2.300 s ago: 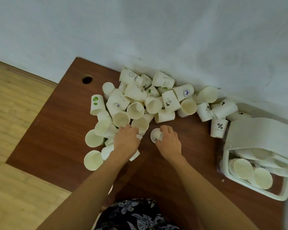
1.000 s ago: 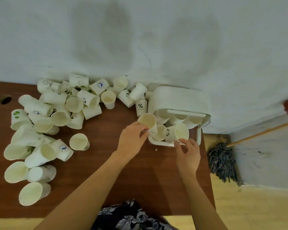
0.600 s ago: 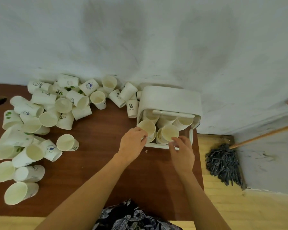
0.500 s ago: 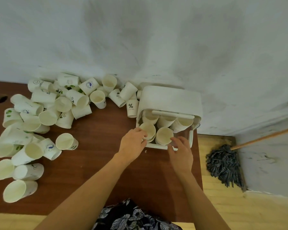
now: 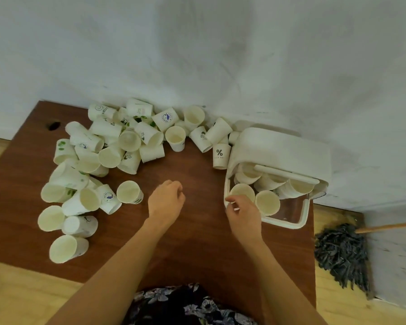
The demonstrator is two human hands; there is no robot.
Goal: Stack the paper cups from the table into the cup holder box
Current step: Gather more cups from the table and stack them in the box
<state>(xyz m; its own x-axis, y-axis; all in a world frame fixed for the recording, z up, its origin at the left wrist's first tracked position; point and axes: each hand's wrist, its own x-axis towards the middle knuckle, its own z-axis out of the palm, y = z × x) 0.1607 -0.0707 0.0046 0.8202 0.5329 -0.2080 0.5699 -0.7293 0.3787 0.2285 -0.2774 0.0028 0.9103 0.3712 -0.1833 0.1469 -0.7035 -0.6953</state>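
The brown table (image 5: 197,242) carries most of the job yet: a big heap of paper cups (image 5: 108,158) sprawls over its far left, well apart from the white cup holder box (image 5: 279,151) at the right edge. That box now holds the two cups I carried over; half a second ago both my hands were pressing them onto the front stacks, and now those stacks (image 5: 266,202) sit nested inside the clear front wall. My left hand (image 5: 167,202) has come away from the box and hangs over bare wood between box and heap, fingers loosely curled, holding nothing. My right hand (image 5: 244,216) lingers at the box's near left corner, fingertips pinched close by the rim of the nearest stack (image 5: 242,192); whether it still touches that cup I cannot tell. So this delivery looks finished, and I judge the next trip goes back left, likely to the lone upright cup (image 5: 129,192) nearest my left hand
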